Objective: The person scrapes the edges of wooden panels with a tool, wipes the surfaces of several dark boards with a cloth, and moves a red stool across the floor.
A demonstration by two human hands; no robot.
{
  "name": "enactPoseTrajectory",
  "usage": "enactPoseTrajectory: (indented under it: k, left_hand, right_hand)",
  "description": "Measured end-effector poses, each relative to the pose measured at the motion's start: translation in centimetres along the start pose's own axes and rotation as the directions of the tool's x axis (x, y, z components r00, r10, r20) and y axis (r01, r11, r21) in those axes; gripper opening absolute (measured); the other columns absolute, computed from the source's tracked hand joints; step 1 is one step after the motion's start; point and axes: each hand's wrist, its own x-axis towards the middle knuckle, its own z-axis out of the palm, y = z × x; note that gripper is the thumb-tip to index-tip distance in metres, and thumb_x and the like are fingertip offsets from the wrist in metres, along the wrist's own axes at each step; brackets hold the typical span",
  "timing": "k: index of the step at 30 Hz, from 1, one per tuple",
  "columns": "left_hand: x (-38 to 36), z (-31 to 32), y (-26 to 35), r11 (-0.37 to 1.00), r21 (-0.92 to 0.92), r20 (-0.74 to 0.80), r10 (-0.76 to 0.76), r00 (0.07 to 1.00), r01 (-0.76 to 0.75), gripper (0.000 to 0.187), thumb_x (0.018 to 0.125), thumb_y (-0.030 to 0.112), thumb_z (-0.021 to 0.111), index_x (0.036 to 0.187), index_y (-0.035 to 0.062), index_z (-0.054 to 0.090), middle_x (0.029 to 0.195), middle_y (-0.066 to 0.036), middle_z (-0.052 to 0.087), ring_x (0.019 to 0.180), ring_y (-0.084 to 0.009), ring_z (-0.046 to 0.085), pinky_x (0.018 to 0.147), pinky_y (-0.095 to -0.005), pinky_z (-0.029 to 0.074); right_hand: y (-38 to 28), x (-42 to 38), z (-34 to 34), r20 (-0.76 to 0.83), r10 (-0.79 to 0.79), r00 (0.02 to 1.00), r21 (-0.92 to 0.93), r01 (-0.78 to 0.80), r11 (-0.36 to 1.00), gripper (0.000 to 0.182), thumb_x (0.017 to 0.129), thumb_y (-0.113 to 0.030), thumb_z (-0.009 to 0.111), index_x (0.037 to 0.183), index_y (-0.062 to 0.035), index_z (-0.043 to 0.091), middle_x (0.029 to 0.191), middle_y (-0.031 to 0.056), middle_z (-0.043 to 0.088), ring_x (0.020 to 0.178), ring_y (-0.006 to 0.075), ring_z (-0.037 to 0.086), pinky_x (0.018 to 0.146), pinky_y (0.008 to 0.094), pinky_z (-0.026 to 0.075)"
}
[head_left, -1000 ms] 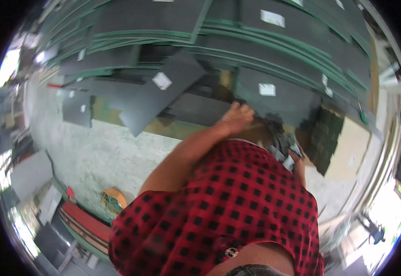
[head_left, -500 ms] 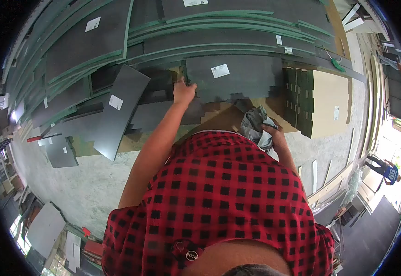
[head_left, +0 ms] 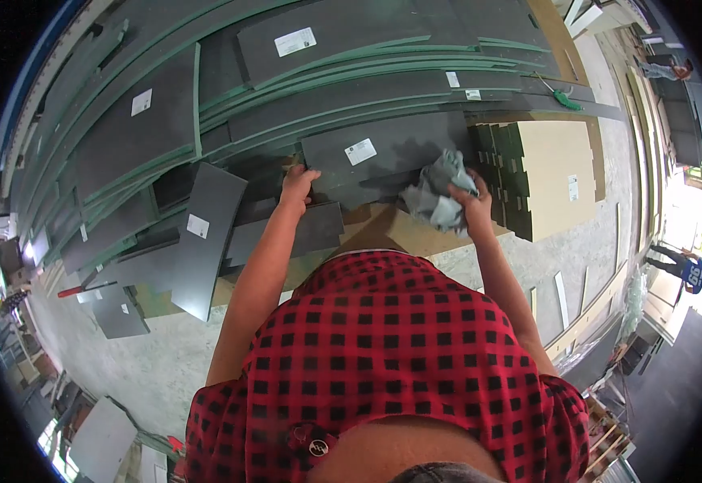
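Observation:
A flat dark grey panel with a white label (head_left: 331, 165) lies in front of me. My left hand (head_left: 298, 191) is at its left edge, the thumb over the top face and the other fingers partly hidden at the side. My right hand (head_left: 475, 205) is closed on a crumpled grey cloth (head_left: 438, 193), which hangs over the panel's near right part. A shorter dark board (head_left: 310, 232) lies just below my left hand. Right of the cloth stands a stack of light-topped boards with notched dark edges (head_left: 552, 173).
Green-edged dark panels (head_left: 335, 109) are piled along the far side. A tilted dark panel (head_left: 216, 217) leans at the left, near a red-handled tool (head_left: 73, 291). A green-handled tool (head_left: 564, 98) lies at the far right. One person (head_left: 681, 268) stands on the right.
The cloth in my right hand has moved forward from near my body to over the panel. My left hand stays by the panel's left edge. The whole view has shifted slightly.

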Motion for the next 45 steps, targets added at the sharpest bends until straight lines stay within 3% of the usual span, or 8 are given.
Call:
enactPoseTrajectory:
  k: [4,6,10,23,28,32,37,45]
  left_hand:
    - [0.3,-0.3,1.5,0.995,-0.048,-0.018,0.088,0.996,-0.088,0.068,0.072,0.030,0.067,0.132,0.0101,0.041,0.127,-0.011,0.047,0.113,-0.0279,0.046,0.083,-0.0465,0.040]
    - [0.7,-0.4,2.3,0.996,-0.062,0.002,0.059,0.998,-0.058,0.066,0.071,0.032,0.068,0.129,0.0107,0.044,0.130,-0.010,0.044,0.115,-0.0281,0.043,0.087,-0.0484,0.038]
    - [2.6,-0.6,2.8,0.993,-0.103,0.050,-0.048,0.998,0.053,0.056,0.071,0.035,0.070,0.119,0.0129,0.051,0.124,-0.007,0.048,0.111,-0.0263,0.045,0.090,-0.0509,0.034]
    - [-0.4,-1.0,5.6,0.897,-0.431,0.194,-0.010,0.981,0.095,0.036,0.079,0.034,0.065,0.109,0.0148,0.056,0.113,-0.003,0.056,0.100,-0.0239,0.054,0.084,-0.0468,0.039]
    - [-3.0,-1.0,8.3,0.923,-0.384,0.277,0.138,0.951,-0.022,0.042,0.083,0.032,0.061,0.118,0.0117,0.049,0.112,-0.005,0.056,0.099,-0.0270,0.056,0.082,-0.0481,0.043]
    - [-3.2,-0.7,9.2,0.936,-0.351,0.333,0.131,0.934,-0.006,0.047,0.085,0.030,0.060,0.124,0.0114,0.043,0.112,-0.008,0.055,0.100,-0.0288,0.056,0.083,-0.0531,0.043]
    - [0.3,-0.8,7.0,0.873,-0.488,0.407,0.242,0.881,-0.014,0.034,0.083,0.017,0.058,0.115,0.0040,0.054,0.101,-0.011,0.061,0.088,-0.0237,0.061,0.072,-0.0375,0.052]
    - [-4.8,1.1,8.4,0.930,-0.358,0.280,0.190,0.941,-0.081,0.019,0.083,0.021,0.059,0.096,0.0087,0.052,0.088,-0.007,0.061,0.081,-0.0233,0.062,0.068,-0.0423,0.051]
  right_hand:
    - [-0.6,4.2,2.0,-0.087,-0.117,0.989,-0.111,0.107,0.988,0.064,0.068,-0.019,0.073,0.124,-0.0008,0.047,0.113,0.0152,0.055,0.094,0.0227,0.058,0.084,0.0332,0.045]
    - [0.9,6.7,2.3,-0.138,-0.133,0.981,-0.744,-0.014,0.668,0.072,0.065,-0.028,0.075,0.128,-0.0084,0.046,0.131,0.0214,0.040,0.106,0.0326,0.055,0.089,0.0391,0.044]
    - [2.4,9.4,2.7,-0.066,0.039,0.997,-0.873,-0.076,0.482,0.073,0.064,-0.034,0.073,0.130,-0.0170,0.048,0.140,0.0216,0.027,0.115,0.0384,0.048,0.094,0.0417,0.041]
    - [1.8,11.2,0.3,0.007,0.000,1.000,-0.869,0.006,0.494,0.066,0.061,-0.028,0.072,0.124,-0.0184,0.055,0.136,0.0232,0.037,0.115,0.0367,0.049,0.096,0.0408,0.040]
    - [1.0,11.1,0.4,0.002,-0.115,0.993,-0.363,0.108,0.925,0.055,0.061,-0.017,0.073,0.112,0.0005,0.060,0.102,0.0209,0.064,0.094,0.0269,0.062,0.083,0.0334,0.045]
    - [-9.5,5.2,8.6,0.114,-0.210,0.971,-0.058,0.217,0.974,0.047,0.065,-0.006,0.071,0.110,0.0035,0.059,0.094,0.0121,0.065,0.081,0.0151,0.060,0.073,0.0272,0.047]
    - [-9.7,1.1,18.7,0.451,-0.377,0.809,-0.567,0.585,0.579,0.061,0.064,-0.029,0.074,0.119,-0.0125,0.056,0.123,0.0237,0.044,0.112,0.0406,0.046,0.090,0.0436,0.043]
    - [-5.5,-5.5,12.8,0.578,-0.400,0.711,-0.559,0.702,0.441,0.058,0.055,-0.015,0.074,0.111,-0.0182,0.059,0.113,0.0116,0.052,0.101,0.0337,0.052,0.081,0.0411,0.048]
